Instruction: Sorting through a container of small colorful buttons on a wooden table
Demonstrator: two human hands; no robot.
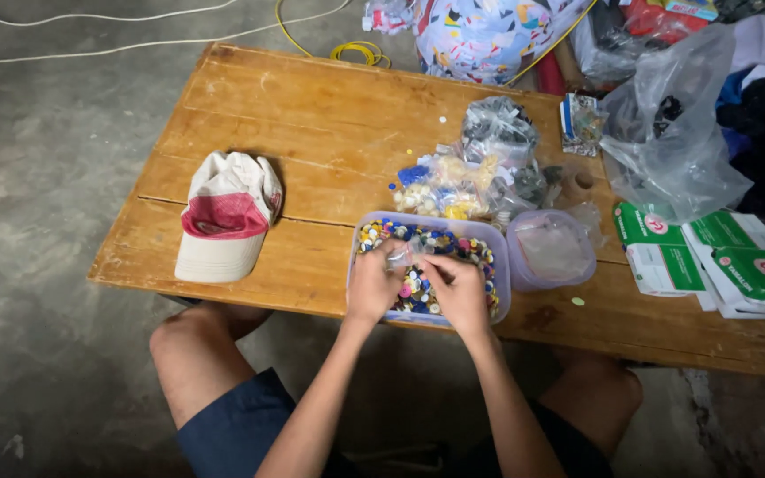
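Sitting at a low wooden table (250, 106) with my bare knees tucked under its near edge, I look down at both my hands working over a clear rectangular plastic tub (499, 265) filled with small round buttons (422, 288) in blue, yellow, white and pink. My left hand (374, 285) is curled, its fingertips pinched on a small crinkled clear plastic bag (403, 256) held just above the buttons. My right hand (460, 292) is also curled, fingers bent down and meeting the same bag from the other side; I cannot tell whether it also holds a button. The tub sits at the near edge of the table, directly in front of me. Just to its right, touching it, lies a clear lilac-tinted lid (551, 250). Behind the tub is a heap of small clear bags of sorted buttons (449, 188), yellow, white and blue, with greyer bags further back. Well to the left on the table lies a worn white and red cap (227, 217). At the right end are green and white cardboard boxes (710, 257) and a large crumpled clear plastic bag (679, 142). A few loose buttons dot the tabletop.
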